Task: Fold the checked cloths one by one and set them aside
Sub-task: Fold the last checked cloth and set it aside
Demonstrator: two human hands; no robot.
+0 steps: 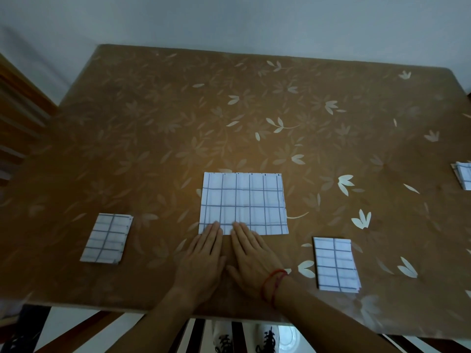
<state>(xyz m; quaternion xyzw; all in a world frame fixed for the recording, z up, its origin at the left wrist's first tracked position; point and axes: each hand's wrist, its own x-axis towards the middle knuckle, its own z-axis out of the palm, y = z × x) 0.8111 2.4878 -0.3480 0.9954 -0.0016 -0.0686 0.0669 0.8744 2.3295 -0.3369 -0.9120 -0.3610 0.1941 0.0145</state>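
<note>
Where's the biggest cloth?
Head view: the biggest cloth lies centrally between the left folded cloth and right folded cloth, left hand and right hand touching its near edge.

Dim, bluish light; a warm glow at the table [229,149] centre; edges bend, blurred worst at 7 and 4 o'clock.

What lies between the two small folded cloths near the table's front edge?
The left hand and right hand, flat, fingertips on the larger cloth; head view.
</note>
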